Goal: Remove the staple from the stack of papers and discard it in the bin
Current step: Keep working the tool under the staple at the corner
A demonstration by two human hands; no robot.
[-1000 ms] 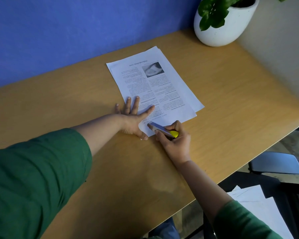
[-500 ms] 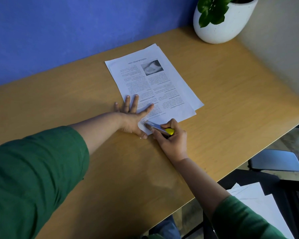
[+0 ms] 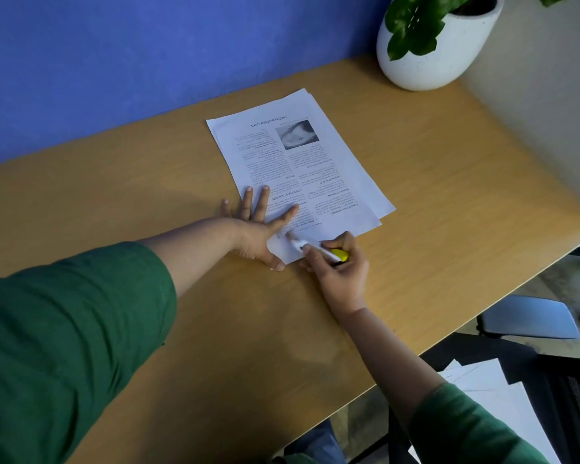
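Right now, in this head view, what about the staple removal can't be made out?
- Staple: too small, and the tip of the staple remover blurs over the near corner of the stack of papers.
- Bin: none in frame.
- Right hand grip: its fingers curl round the tool and hide its middle.
- Left hand: the palm covers the papers' left edge.
- Plant pot: cut off by the top edge.

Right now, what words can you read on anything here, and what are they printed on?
"mebooksfree.com": top sheet of the stack of papers, upside down at its far end.
"DRY EYE SYNDROME": heading lower on that sheet, near the left hand.
Remaining print: too small to read.
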